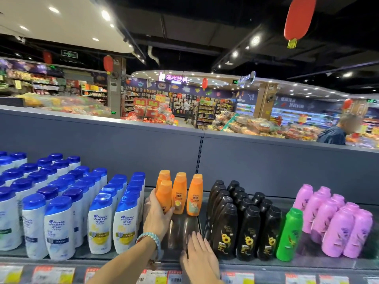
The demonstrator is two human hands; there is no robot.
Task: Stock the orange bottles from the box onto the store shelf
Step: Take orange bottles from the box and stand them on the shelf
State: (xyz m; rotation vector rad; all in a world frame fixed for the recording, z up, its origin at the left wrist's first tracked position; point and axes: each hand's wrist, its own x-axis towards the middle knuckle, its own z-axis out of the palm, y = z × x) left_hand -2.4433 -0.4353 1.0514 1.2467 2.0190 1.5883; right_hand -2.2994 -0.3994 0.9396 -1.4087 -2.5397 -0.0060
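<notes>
My left hand (158,214) wraps the front orange bottle (164,194) around its body, on the shelf (184,261). It looks light, stiff plastic, smooth enough to slip, so mid-body is the hold. Three more bottles (194,194) stand just behind and right. My right hand (198,254) is open, empty, resting on the shelf edge.

We see bright ceiling spotlights (105,15) flaring against dark ceiling. Wide-angle bending curves the edges. The background looks soft.
</notes>
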